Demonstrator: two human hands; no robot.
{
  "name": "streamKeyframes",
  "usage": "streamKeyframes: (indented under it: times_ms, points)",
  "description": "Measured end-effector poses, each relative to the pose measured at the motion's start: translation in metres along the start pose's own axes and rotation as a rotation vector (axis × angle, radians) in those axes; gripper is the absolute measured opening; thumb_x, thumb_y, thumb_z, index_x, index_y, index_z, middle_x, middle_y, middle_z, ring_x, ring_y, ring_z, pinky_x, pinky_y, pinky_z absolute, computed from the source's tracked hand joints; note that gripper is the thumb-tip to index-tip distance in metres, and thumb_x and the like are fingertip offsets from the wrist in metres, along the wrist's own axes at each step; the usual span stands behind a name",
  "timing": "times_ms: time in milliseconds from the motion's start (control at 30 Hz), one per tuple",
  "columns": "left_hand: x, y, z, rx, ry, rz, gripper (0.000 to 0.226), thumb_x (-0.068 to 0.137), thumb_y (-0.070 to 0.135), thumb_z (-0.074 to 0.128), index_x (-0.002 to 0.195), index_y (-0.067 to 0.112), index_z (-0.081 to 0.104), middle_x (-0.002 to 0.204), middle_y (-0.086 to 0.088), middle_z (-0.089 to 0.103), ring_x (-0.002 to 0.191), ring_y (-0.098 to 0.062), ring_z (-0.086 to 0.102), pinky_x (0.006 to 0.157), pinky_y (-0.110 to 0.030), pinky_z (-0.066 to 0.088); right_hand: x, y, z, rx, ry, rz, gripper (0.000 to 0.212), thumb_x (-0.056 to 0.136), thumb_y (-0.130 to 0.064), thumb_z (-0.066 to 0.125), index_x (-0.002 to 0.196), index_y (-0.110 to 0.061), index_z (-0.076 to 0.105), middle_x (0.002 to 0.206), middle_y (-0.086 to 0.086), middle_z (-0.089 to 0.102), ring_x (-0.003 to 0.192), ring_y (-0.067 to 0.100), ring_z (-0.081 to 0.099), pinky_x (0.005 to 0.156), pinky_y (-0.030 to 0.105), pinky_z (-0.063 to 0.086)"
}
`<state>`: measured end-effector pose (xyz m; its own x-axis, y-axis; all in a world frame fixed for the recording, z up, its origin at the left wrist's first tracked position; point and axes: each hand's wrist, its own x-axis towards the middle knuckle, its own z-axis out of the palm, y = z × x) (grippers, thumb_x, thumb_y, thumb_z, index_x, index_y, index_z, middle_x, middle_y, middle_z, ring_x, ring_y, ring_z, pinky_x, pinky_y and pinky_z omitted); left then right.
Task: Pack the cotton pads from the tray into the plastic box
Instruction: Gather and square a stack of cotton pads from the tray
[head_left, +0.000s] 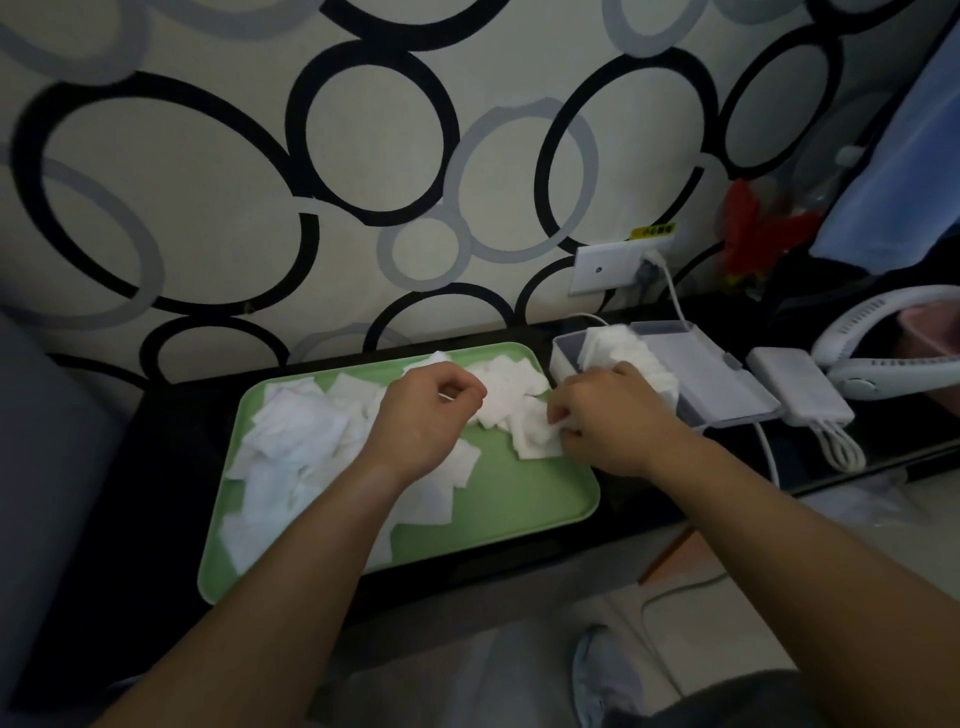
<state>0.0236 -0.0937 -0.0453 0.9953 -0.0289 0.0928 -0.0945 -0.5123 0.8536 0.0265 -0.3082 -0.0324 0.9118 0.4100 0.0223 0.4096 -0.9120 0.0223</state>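
Tray (519, 499): green, shallow, with rounded corners. It lies flat on the dark tabletop (171, 441), its far edge close to the wall (208, 182).
Tray contents: white square pads (296, 441), loose and overlapping. They are heaped thickest on the left half, with a smaller cluster at the far right corner. The near right part is bare.
Box (727, 374): clear plastic, just beside the tray's right edge, open on top.
Box contents: a packed row of pads stands at its left end. The rest of the interior shows bare grey.
Left hand (426, 415): over the middle of the tray, fingers curled, thumb against forefinger. A sliver of white shows at the fingertips, but I cannot tell whether a pad is held.
Right hand (613, 421): at the tray's right rim, fingers curled round a bunch of pads, gripping them.
Obstructions: both forearms cross the tray's near side and cover some pads. The right hand hides the box's near left corner.
Right of box: a white charger (800, 389) touches the box, with a white cable (769, 452) beneath and a white neck fan (883, 332) beyond.
Wall: ring-patterned. A socket (608, 267) above the box has a plug in it.
Far right: a red object (753, 228) and a blue cloth (904, 171).
Floor: a shoe (602, 670) below the tabletop edge.
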Motion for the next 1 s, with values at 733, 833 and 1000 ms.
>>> streamKeyframes:
  times_ms: [733,833,1000]
  points:
    - [-0.003,0.012,0.004,-0.730,0.069,-0.423,0.012,0.090,0.014,0.070,0.100,0.015,0.063,0.106,-0.008,0.070,0.094,-0.022,0.070,0.062,-0.027,0.057,0.002,-0.011,0.019,0.640,0.043,0.161,0.024,0.093,-0.013,0.061,0.114,-0.021,0.065,0.107,-0.004,0.070,0.095,0.009,0.065,0.091,0.034,0.055]
    - [-0.003,0.009,0.003,-0.717,0.111,-0.456,0.015,0.091,0.015,0.069,0.105,0.013,0.064,0.102,-0.008,0.070,0.086,-0.019,0.067,0.058,-0.025,0.052,0.008,-0.017,0.018,0.443,-0.050,0.125,0.048,0.088,-0.018,0.067,0.133,-0.023,0.052,0.131,0.002,0.055,0.116,0.019,0.054,0.098,0.034,0.047]
    - [-0.003,0.008,-0.001,-0.699,0.095,-0.457,0.011,0.091,0.017,0.068,0.101,0.014,0.066,0.092,-0.006,0.070,0.076,-0.016,0.063,0.058,-0.025,0.048,0.014,-0.024,0.020,0.276,-0.134,0.152,0.065,0.087,-0.029,0.069,0.142,-0.017,0.036,0.139,0.010,0.046,0.127,0.029,0.043,0.099,0.039,0.042]
